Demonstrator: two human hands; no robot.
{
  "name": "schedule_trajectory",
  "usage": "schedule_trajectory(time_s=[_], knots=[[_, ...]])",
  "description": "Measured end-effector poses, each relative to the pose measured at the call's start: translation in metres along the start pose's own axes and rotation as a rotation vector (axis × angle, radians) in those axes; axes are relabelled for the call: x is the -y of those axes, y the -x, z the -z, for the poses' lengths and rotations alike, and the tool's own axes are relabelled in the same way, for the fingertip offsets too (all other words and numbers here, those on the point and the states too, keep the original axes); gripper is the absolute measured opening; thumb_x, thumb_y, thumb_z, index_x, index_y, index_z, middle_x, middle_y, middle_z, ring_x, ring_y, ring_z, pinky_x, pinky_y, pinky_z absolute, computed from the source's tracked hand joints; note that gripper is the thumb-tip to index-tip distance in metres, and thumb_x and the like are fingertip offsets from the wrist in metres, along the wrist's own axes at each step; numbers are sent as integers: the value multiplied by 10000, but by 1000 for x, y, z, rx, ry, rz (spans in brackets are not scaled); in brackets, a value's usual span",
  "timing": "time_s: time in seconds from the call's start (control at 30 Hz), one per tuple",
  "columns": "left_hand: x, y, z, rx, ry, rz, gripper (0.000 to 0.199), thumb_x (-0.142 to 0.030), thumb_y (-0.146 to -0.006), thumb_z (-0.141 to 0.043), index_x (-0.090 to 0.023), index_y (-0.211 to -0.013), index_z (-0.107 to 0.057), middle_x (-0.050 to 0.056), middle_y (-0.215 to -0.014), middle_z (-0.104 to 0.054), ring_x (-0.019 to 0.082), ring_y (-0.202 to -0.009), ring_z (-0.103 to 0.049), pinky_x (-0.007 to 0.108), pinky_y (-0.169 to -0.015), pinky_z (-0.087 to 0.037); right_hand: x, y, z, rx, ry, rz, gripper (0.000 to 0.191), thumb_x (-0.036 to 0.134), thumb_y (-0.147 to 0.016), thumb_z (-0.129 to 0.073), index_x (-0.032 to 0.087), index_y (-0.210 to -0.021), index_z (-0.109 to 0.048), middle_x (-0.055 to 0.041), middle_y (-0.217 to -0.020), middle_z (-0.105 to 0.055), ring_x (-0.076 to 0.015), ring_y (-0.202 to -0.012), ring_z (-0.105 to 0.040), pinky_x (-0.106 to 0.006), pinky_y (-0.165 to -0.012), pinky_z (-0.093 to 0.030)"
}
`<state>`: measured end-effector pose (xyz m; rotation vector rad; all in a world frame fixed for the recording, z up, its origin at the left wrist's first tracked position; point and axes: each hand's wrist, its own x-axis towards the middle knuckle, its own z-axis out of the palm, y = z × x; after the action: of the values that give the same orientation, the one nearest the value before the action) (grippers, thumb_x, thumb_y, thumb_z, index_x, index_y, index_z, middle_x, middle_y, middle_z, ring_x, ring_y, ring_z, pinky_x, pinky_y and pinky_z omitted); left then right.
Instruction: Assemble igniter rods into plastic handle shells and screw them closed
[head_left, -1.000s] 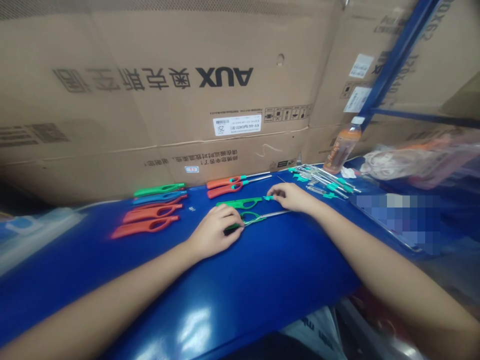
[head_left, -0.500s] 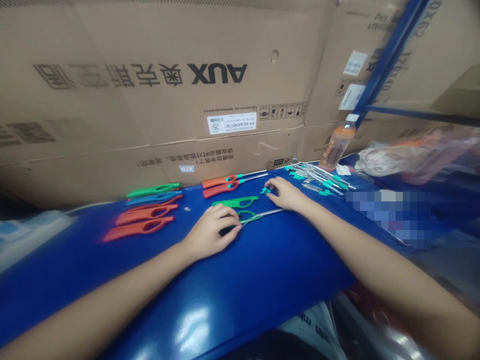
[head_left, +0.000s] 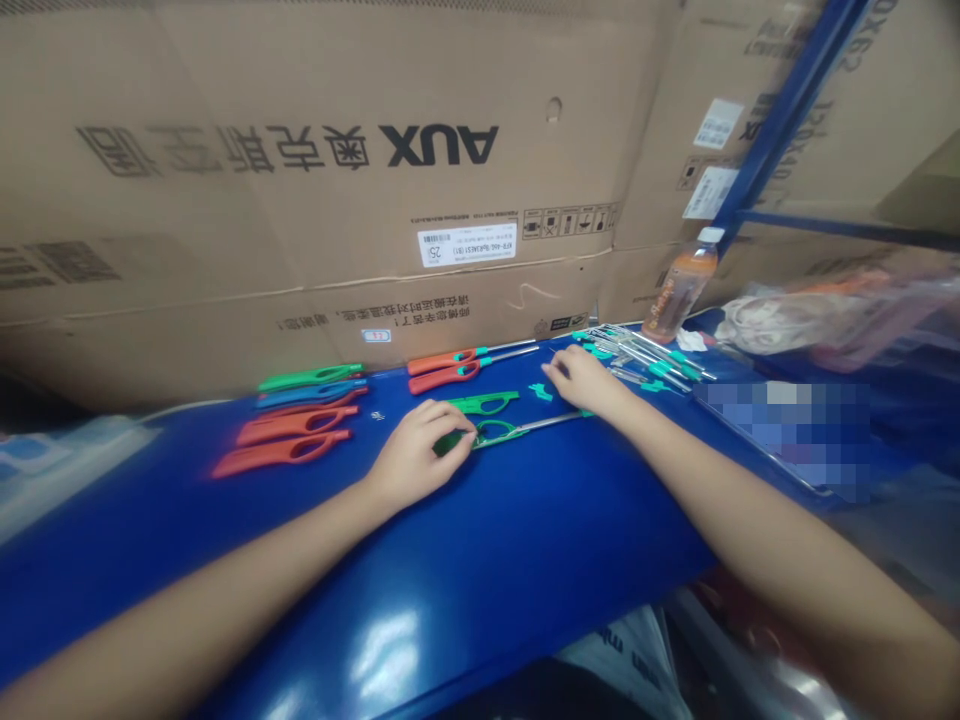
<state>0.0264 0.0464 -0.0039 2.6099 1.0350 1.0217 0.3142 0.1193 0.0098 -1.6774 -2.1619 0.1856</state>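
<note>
My left hand is closed over the handle end of a green long-reach lighter half, whose metal tube runs to the right. Its fingertips pinch at the loop of the handle; most of the grip is hidden under the palm. Another green handle shell lies just behind it. My right hand is above the table with thumb and fingers curled together; what they hold, if anything, is too small to make out. A small teal trigger piece lies just left of that hand.
Orange lighters with tubes lie at the back. Coloured handle shells lie at left, beside tiny metal parts. Metal tubes with teal pieces are piled at right, near a drink bottle. A large carton stands behind.
My right hand has shifted slightly right, away from the teal trigger piece, which now shows lying on the table. My left hand stays on the green lighter half, its fingertips drawn a little left.
</note>
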Motion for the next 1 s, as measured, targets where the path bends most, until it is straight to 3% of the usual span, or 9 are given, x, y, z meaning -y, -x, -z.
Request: schedule_trajectory(time_s=[0.13, 0.23, 0.5, 0.7, 0.8, 1.0], knots=[[5, -2, 1, -11, -29, 59, 129, -266, -933, -603, -201, -926, -714, 50, -944, -704, 199, -908, -633, 352, -857, -496, 1, 2, 6, 31, -5, 56, 190, 369, -884, -665, 187, -831, -652, -81, -945, -607, -217, -891, -604, -323, -836, -458], [7, -5, 1, 43, -38, 116, 122, -284, -900, -647, -208, -949, -729, 50, -964, -702, 198, -895, -644, 332, -816, -517, 4, 6, 8, 94, 28, 138, 105, 272, -845, -706, 188, -823, -648, -78, -980, -623, -204, -887, -611, -299, -793, -453], [1, -8, 4, 194, -30, 182, 167, -244, -898, -633, -205, -1001, -758, 52, -967, -738, 214, -922, -676, 324, -806, -533, 38, 23, 15, 212, -288, 288, 112, 276, -900, -632, 181, -840, -635, 8, -679, -642, -123, -596, -555, -241, -605, -403], [-1, -9, 6, 241, 5, 253, 180, -221, -869, -665, -204, -1018, -764, 49, -1005, -747, 214, -918, -688, 323, -812, -534, 45, 29, -1, 253, -325, 469, 103, 155, -888, -594, 156, -940, -684, -45, -840, -686, -124, -680, -579, -245, -666, -445], [-2, -10, 5, 250, 4, 255, 189, -182, -865, -654, -205, -1018, -761, 45, -992, -746, 205, -890, -688, 307, -779, -530, 43, 27, -3, 245, -298, 446, 124, 169, -878, -619, 146, -986, -675, -60, -893, -683, -122, -675, -569, -248, -656, -445], [-4, -12, 5, 262, -14, 268, 158, -168, -863, -670, -193, -995, -752, 53, -981, -741, 202, -862, -680, 303, -746, -524, 44, 25, -4, 302, -261, 285, 143, 282, -858, -689, 145, -897, -699, -36, -773, -660, -126, -629, -543, -255, -626, -426]])
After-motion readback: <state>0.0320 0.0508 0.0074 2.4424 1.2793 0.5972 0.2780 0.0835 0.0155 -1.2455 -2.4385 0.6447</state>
